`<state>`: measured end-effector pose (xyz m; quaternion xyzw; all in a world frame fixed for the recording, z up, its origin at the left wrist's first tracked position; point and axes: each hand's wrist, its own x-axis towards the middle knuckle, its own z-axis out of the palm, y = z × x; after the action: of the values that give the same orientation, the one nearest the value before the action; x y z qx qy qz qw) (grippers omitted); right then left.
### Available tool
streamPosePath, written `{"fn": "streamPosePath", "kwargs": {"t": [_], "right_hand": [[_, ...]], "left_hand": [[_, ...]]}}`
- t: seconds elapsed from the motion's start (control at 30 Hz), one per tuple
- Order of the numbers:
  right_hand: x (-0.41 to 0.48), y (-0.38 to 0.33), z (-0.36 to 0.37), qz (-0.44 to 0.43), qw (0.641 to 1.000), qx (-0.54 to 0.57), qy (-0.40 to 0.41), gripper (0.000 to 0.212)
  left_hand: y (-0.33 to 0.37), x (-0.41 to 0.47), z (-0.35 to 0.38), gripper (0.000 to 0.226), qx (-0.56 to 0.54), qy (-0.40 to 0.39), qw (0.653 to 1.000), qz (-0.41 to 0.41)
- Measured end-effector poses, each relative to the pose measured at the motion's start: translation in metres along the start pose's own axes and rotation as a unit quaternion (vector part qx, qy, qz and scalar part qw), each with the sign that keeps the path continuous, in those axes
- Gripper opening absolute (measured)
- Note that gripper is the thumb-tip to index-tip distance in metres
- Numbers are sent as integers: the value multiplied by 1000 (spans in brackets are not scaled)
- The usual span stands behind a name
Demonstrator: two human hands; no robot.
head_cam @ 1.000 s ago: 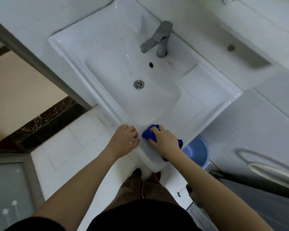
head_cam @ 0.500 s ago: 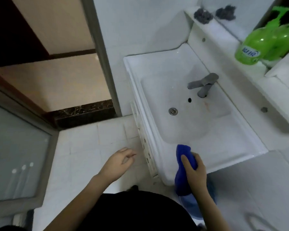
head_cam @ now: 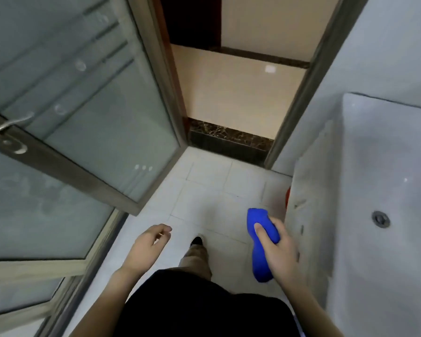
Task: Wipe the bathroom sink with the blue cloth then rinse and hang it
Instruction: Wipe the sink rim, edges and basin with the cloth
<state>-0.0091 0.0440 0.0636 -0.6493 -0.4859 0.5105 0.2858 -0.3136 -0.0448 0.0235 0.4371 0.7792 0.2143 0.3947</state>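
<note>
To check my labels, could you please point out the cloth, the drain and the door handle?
cloth (head_cam: pixel 260 263): head view, its lower half.
drain (head_cam: pixel 380 218): head view, centre of the metal ring.
door handle (head_cam: pixel 10 124): head view, middle of the lever.

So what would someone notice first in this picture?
The bright blue cloth, bunched in the right hand, sits low and right of the middle, beside the white sink at the right edge. Then comes the big glass door filling the left side, and the left hand, open and empty above the tiled floor.
</note>
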Motion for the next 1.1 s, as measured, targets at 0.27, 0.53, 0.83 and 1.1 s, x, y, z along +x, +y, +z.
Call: {"fn": "streamPosePath", "kwargs": {"t": [0.27, 0.53, 0.83, 1.1], "right_hand": [[80, -51, 105, 6, 1000, 10, -11, 12], [162, -102, 115, 17, 998, 6, 62, 10], [296, -142, 138, 42, 998, 33, 36, 14], [429, -224, 111, 15, 997, 49, 62, 19]], "left_hand": [[-24, 83, -77, 14, -17, -17, 999, -37], [36, 203, -129, 14, -42, -27, 998, 34], [69, 331, -138, 17, -10, -57, 998, -13], [196, 487, -170, 19, 53, -55, 995, 62]]}}
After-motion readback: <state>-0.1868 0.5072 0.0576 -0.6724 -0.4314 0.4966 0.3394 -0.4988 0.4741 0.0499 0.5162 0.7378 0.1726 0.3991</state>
